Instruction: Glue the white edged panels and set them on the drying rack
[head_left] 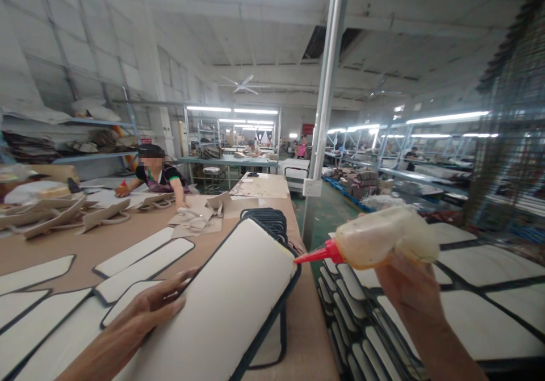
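A large cream panel (230, 290) with rounded corners and a dark edge is tilted up in front of me. My left hand (157, 307) grips its left edge, thumb on the face and fingers passing behind. In my right hand (409, 284) is a squeeze glue bottle (383, 236), yellowish and cloudy, lying almost level. Its red nozzle (317, 254) points left, and the tip meets or nearly meets the panel's right corner. Whether anything flows from the tip is too small to tell.
Several cream panels (145, 264) lie on the brown table (306, 318). Dark-edged pieces (272, 219) are stacked behind my panel. More panels (494, 313) are piled at right. A metal post (326, 86) rises beyond the table. A co-worker (159, 176) handles beige pieces (198, 216) across the table.
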### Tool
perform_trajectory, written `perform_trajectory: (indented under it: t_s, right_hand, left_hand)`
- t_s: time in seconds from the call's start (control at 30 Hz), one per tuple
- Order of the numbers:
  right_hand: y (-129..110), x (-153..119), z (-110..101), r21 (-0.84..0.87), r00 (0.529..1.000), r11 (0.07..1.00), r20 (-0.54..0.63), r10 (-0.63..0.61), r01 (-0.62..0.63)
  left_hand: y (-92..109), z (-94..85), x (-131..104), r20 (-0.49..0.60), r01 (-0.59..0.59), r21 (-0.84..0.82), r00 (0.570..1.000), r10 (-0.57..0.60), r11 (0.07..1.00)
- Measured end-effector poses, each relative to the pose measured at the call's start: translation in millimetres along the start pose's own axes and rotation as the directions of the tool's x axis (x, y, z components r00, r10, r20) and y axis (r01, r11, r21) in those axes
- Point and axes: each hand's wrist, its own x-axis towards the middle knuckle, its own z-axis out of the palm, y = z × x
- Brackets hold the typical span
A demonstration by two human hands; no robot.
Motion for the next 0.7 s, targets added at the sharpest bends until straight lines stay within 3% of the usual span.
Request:
perform_trajectory:
  t_s: [0.17, 0.33, 0.43, 0.6, 0.7]
  right_hand:
    - [1.3, -7.5, -2.1, -0.043, 0.998, 0.998, 0.001, 0.056, -0.056]
    - [4.1, -5.8, 0.6, -0.037, 0.992, 0.999, -0.122, 0.016, -0.02]
    - [16.6, -21.6, -4.0, -0.022, 0.989, 0.995, -0.118, 0.092, -0.095]
    - [43.6, -60.8, -3.0, 0.066, 0.952, 0.956, -0.097, 0.292, -0.286]
    - [54.1, -60.2, 7.4, 0.082, 0.961, 0.971, -0.147, 0.235, -0.225]
  left_hand:
    - [6.6, 7.0, -2.0, -0.062, -0.006, 0.016, 0.998, 0.007, 1.0]
    - [-4.0, 0.1, 10.4, 0.047, -0.03, -0.008, 0.998, 0.03, 1.0]
    - [-9.8, 1.2, 16.8, 0.065, -0.005, -0.081, 0.998, 0.01, 0.997]
    - [-9.2, 29.0, 22.5, 0.048, -0.072, -0.184, 0.995, 0.082, 0.98]
    - [-14.9, 49.0, 33.8, -0.041, -0.113, -0.163, 0.993, 0.108, 0.98]
